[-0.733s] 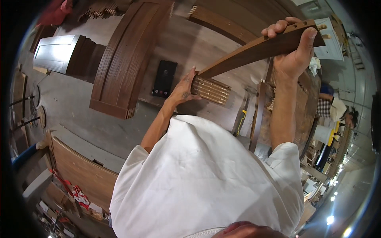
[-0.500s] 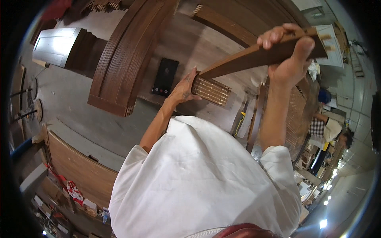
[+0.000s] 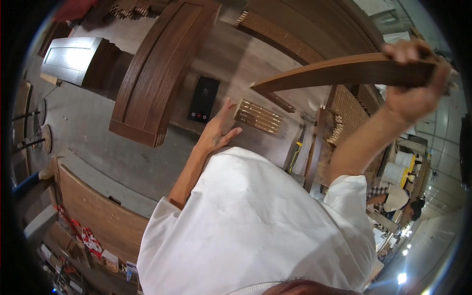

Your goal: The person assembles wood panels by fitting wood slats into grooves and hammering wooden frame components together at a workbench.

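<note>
My right hand (image 3: 415,88) grips one end of a long, curved brown wooden strip (image 3: 339,73), held up across the upper right of the view. Its other end points toward the middle. My left hand (image 3: 217,132) is open with fingers spread, hovering over the brown worktable (image 3: 236,54), just left of a small stack of thin light-tipped wooden slats (image 3: 259,116) and below a black phone (image 3: 203,99). My white shirt fills the lower centre.
A large curved brown wooden frame (image 3: 157,73) lies on the table's left side. A white panelled door (image 3: 69,60) lies at upper left. More slats and wood pieces (image 3: 344,118) stand at the right. Another person (image 3: 393,196) works at far right. A wooden board (image 3: 98,211) leans at lower left.
My left hand has let go of the strip's near end and now hangs open. The right hand has swung the strip up and rightward.
</note>
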Tool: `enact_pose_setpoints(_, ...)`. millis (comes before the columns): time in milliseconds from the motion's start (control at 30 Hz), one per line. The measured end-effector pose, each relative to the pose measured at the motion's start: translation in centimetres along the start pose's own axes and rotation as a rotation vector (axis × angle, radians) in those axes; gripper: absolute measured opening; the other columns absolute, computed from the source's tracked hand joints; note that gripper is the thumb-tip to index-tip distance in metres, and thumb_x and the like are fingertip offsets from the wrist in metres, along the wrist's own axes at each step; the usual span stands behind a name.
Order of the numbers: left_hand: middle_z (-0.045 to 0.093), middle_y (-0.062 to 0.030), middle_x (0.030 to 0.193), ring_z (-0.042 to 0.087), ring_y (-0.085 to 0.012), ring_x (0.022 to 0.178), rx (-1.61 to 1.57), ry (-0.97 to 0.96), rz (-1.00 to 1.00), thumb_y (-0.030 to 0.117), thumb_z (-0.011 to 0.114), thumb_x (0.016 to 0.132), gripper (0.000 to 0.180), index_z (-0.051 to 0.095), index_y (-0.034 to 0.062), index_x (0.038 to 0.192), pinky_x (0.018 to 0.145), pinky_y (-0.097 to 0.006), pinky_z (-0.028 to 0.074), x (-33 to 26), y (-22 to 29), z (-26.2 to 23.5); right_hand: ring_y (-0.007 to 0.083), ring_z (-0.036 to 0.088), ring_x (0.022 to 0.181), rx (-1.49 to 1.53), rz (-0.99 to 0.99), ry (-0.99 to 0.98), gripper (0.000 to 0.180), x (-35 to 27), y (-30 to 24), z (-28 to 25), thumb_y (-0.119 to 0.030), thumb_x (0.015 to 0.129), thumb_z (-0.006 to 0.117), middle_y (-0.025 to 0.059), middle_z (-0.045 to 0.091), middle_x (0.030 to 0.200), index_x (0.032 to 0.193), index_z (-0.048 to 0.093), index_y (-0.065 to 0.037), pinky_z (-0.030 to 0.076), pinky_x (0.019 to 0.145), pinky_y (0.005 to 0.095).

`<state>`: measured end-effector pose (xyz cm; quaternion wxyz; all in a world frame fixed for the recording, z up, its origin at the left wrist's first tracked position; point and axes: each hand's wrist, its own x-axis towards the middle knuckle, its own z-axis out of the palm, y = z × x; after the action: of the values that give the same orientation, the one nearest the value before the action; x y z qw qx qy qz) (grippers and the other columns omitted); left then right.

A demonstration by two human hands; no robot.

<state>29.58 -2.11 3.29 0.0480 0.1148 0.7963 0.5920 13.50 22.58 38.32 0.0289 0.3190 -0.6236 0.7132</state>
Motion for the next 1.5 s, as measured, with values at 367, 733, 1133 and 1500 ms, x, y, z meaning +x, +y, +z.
enact_pose_setpoints(367, 0.069, -0.0148, 0.103, 0.066, -0.0262, 0.095, -0.197, 0.210, -0.204, 0.027, 0.067, 0.087, 0.068, 0.036, 0.0062, 0.144, 0.085, -0.036, 0.050, -4.0, 1.0, -1.1, 0.0236, 0.057, 0.065, 0.086, -0.088, 0.266, 0.012, -0.8, 10.9, 3.0, 0.002, 0.082, 0.068, 0.0119, 0.059, 0.077, 0.091, 0.061, 0.002, 0.049, 0.065, 0.0415)
enact_pose_setpoints(733, 0.070, -0.0132, 0.094, 0.066, -0.0195, 0.087, -0.221, 0.264, -0.233, 0.016, 0.065, 0.087, 0.054, 0.046, 0.0032, 0.136, 0.083, -0.032, 0.050, -5.8, 1.0, -2.2, 0.0203, 0.056, 0.078, -0.206, -0.286, 0.330, 0.016, -0.3, 8.5, -5.9, -0.013, 0.092, 0.050, 0.0076, 0.058, 0.085, 0.093, 0.061, -0.001, 0.047, 0.083, 0.0395)
enact_pose_setpoints(1133, 0.059, -0.0088, 0.119, 0.059, -0.0146, 0.104, -0.846, 0.281, -0.157, 0.022, 0.064, 0.092, 0.053, 0.044, -0.0024, 0.135, 0.092, -0.031, 0.047, 8.3, 5.5, -1.3, 0.0235, 0.059, 0.079, 0.284, 0.000, 0.373, 0.011, 4.9, -2.2, -13.5, -0.003, 0.084, 0.067, 0.0117, 0.059, 0.080, 0.088, 0.058, 0.002, 0.052, 0.080, 0.0390)
enact_pose_setpoints(1500, 0.064, -0.0008, 0.105, 0.061, -0.0095, 0.090, -1.368, 0.051, 0.010, 0.020, 0.066, 0.091, 0.035, 0.059, 0.0023, 0.120, 0.077, -0.025, 0.052, 7.8, 10.1, -2.2, 0.0266, 0.060, 0.082, 0.094, -0.054, 0.502, 0.015, 4.5, -5.0, -14.6, -0.012, 0.090, 0.061, 0.0112, 0.061, 0.085, 0.096, 0.059, 0.001, 0.050, 0.088, 0.0412)
